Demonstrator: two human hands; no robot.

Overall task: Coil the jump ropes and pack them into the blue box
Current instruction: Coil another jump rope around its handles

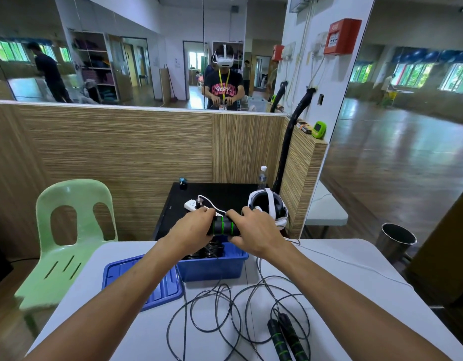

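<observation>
Both hands are working above the blue box [212,267], which is sitting near the far edge of the white bench [342,295]. Left hand [191,227] and right hand [253,230] are each gripping one end of a bundled pair of black jump rope handles with green rings [223,226], fingers curled round it, holding it level just over the box opening. Coiled black rope [212,250] is hanging under the handles and lying inside the box.

The blue lid [147,280] is lying flat on the bench, touching the box's left side, toward the bench's left edge.

A second jump rope is lying uncoiled on the bench: loose black cord loops [225,311] are sprawling across the middle toward the near edge, and its two black handles with green rings [287,340] are resting side by side near the near edge, right of centre. One strand is running up toward the box.

Beyond the far edge: a black side table [220,194] carrying a white power strip [191,204], a white VR headset [269,204] and a water bottle [262,175]. A green plastic chair [68,230] is standing off the bench's left edge.
</observation>
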